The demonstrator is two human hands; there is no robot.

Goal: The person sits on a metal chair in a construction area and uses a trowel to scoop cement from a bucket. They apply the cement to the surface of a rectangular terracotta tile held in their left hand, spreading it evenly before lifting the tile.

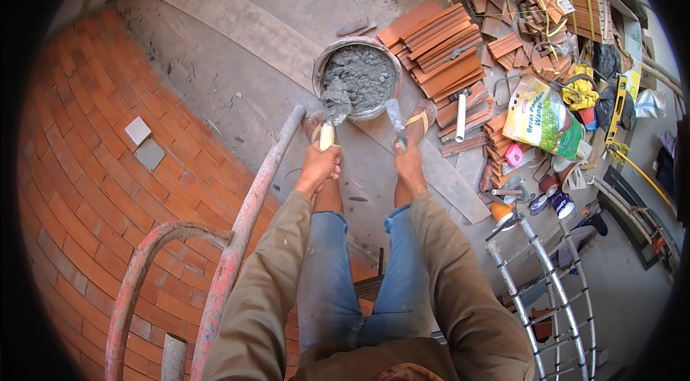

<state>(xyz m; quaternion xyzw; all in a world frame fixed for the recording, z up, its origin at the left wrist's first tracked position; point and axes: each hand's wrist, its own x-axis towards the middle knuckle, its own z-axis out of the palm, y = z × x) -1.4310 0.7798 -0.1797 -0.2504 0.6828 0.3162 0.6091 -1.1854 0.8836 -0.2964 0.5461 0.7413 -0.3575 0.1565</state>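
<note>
My left hand (320,168) is closed round the pale yellow handle of a trowel (327,136). Wet grey mortar covers its blade, which lies at the near left rim of a round bucket (316,68). More lumpy mortar (363,73) fills the bucket. In my right hand (408,164) is a narrow tool (394,116) with a greyish, scraper-like end close to the bucket's near right rim; motion blur hides its exact kind. My sandalled feet stand just this side of the bucket, one below each hand.
Stacked orange tiles (442,43) stand right of the bucket, with a white-handled hammer (461,115) on them. A rice sack (543,118), a yellow spirit level (617,111) and a ladder (550,273) lie farther right. Scaffold pipes (248,226) rise at left before orange brickwork (86,165). A plank (223,11) crosses the floor.
</note>
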